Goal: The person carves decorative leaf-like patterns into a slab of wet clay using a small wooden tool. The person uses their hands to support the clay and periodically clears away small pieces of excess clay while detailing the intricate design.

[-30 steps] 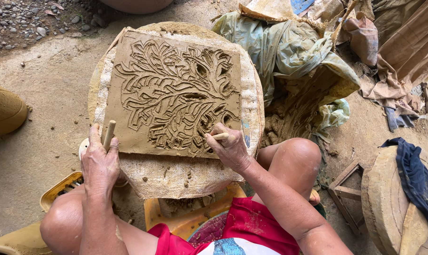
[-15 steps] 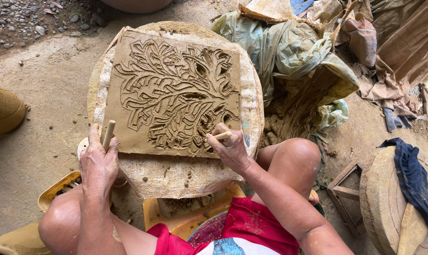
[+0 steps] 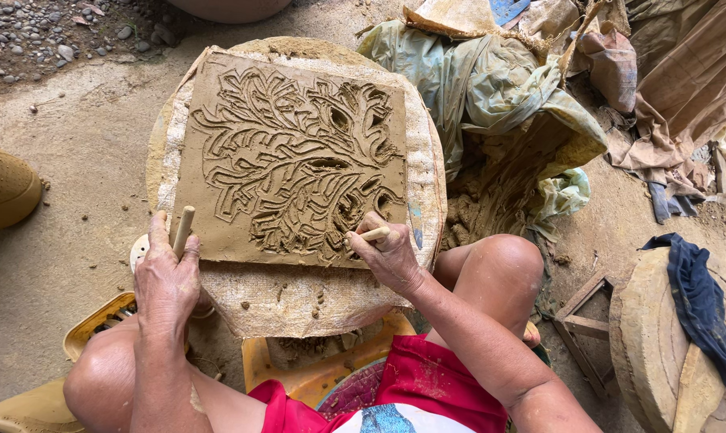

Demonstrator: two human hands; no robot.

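A square clay slab carved with a branching leaf pattern lies on a cloth-covered round stand. My right hand grips a thin wooden carving tool, its tip at the slab's lower right corner. My left hand rests at the slab's lower left corner and holds a short wooden stick upright between its fingers. Clay crumbs lie on the cloth below the slab.
A heap of clay wrapped in greenish plastic sheeting sits right of the stand. A round stone with a dark blue cloth stands at the right. A yellow stool is under the stand. Gravel lies at top left.
None of note: both hands stay at the slab's lower corners, and the right hand's tool has shifted only slightly.
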